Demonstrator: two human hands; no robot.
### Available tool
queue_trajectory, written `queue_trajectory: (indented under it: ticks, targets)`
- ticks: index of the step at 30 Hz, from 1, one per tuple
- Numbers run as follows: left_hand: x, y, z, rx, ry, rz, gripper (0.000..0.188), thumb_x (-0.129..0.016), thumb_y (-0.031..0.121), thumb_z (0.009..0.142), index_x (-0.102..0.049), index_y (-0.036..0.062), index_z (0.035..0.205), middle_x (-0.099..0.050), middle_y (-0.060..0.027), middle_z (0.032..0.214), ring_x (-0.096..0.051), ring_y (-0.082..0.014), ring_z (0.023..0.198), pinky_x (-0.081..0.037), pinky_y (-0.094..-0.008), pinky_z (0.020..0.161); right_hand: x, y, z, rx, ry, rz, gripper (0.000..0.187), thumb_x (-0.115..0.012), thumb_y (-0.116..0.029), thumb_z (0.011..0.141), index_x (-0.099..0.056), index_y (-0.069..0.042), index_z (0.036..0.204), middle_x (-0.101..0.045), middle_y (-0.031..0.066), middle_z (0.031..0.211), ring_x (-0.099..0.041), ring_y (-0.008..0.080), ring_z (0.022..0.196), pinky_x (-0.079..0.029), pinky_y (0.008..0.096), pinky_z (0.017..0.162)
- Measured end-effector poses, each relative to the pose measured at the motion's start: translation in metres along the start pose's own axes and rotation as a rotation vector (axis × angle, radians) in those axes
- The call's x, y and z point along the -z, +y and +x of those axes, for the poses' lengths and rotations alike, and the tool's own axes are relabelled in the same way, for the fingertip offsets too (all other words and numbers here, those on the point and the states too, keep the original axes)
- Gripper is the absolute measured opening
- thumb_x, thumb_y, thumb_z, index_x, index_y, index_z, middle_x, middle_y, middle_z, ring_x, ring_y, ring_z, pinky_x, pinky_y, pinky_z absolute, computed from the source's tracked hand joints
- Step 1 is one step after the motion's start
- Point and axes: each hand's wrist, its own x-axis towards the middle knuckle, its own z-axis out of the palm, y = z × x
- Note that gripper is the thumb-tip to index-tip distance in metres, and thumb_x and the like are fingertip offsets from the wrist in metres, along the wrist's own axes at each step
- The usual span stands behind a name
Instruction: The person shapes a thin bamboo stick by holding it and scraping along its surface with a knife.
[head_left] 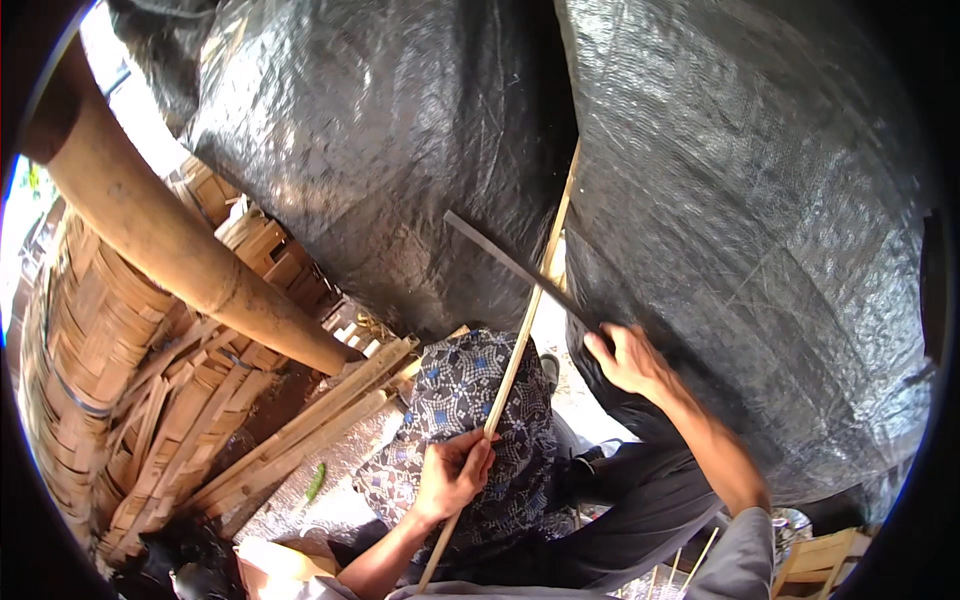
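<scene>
My left hand [455, 474] is closed round a long, thin bamboo strip [512, 372], pinching it over my lap. The strip slants from the lower edge up toward the gap between two dark sheets. My right hand [630, 360] grips a long, narrow, dark-bladed knife [500, 258]; its handle is hidden in the fingers. The blade points up and left and crosses the strip well above my left hand. Whether it cuts into the strip I cannot tell. A dark patterned cloth [470, 385] with blue and white motifs covers my lap under the strip.
Large black plastic sheets [400, 120] hang in front and to the right. On the left, a thick bamboo pole [190, 245] slants past woven bamboo baskets [95, 320]. Split bamboo pieces [300, 440] lean beside me. A small wooden stool [820, 560] stands at lower right.
</scene>
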Motion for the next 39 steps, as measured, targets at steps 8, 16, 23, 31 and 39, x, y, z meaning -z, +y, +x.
queue_trajectory:
  ticks: [8, 16, 23, 31, 39]
  targets:
    - [-0.014, 0.006, -0.001, 0.028, 0.062, 0.029, 0.019, -0.048, 0.011, 0.094, -0.059, -0.0032, 0.101, -0.048, 0.0024, 0.059, -0.040, -0.0010, 0.045, -0.029, -0.0157, 0.040, -0.003, -0.028, -0.039, 0.343, -0.340, -0.109, 0.051, -0.055, -0.057, 0.079, -0.060, -0.006, 0.086, -0.056, 0.0126, 0.051, -0.059, 0.0333, 0.050, -0.049, 0.0424, 0.050]
    - [-0.015, 0.004, -0.002, -0.029, 0.152, 0.143, 0.019, -0.047, 0.010, 0.093, -0.059, -0.0046, 0.099, -0.050, 0.0027, 0.060, -0.041, -0.0008, 0.046, -0.030, -0.0142, 0.042, -0.011, -0.019, -0.025, 0.286, -0.397, -0.101, 0.064, -0.048, -0.065, 0.079, -0.061, -0.004, 0.089, -0.053, 0.0126, 0.049, -0.059, 0.0308, 0.047, -0.048, 0.0408, 0.042]
    - [-0.019, 0.006, 0.002, -0.052, 0.197, 0.184, 0.021, -0.051, 0.013, 0.092, -0.061, -0.0049, 0.097, -0.052, -0.0001, 0.062, -0.043, -0.0025, 0.047, -0.033, -0.0149, 0.041, -0.009, -0.017, -0.029, 0.326, -0.171, -0.051, 0.063, -0.052, -0.064, 0.078, -0.064, -0.002, 0.083, -0.051, 0.0116, 0.044, -0.058, 0.0306, 0.046, -0.049, 0.0403, 0.048]
    - [-0.014, 0.004, -0.003, -0.039, 0.133, 0.159, 0.020, -0.049, 0.013, 0.093, -0.060, -0.0034, 0.097, -0.051, 0.0016, 0.062, -0.043, -0.0020, 0.047, -0.032, -0.0150, 0.041, -0.005, -0.023, -0.032, 0.207, -0.280, -0.165, 0.068, -0.043, -0.069, 0.079, -0.064, -0.005, 0.085, -0.055, 0.0172, 0.053, -0.062, 0.0315, 0.055, -0.050, 0.0426, 0.049]
    - [-0.015, 0.008, -0.003, -0.017, 0.120, 0.124, 0.021, -0.051, 0.014, 0.093, -0.062, -0.0039, 0.095, -0.053, -0.0001, 0.064, -0.044, -0.0026, 0.047, -0.032, -0.0151, 0.041, 0.008, -0.020, -0.049, 0.180, -0.196, -0.121, 0.057, -0.048, -0.063, 0.081, -0.064, -0.008, 0.085, -0.055, 0.0146, 0.049, -0.060, 0.0314, 0.047, -0.049, 0.0413, 0.046]
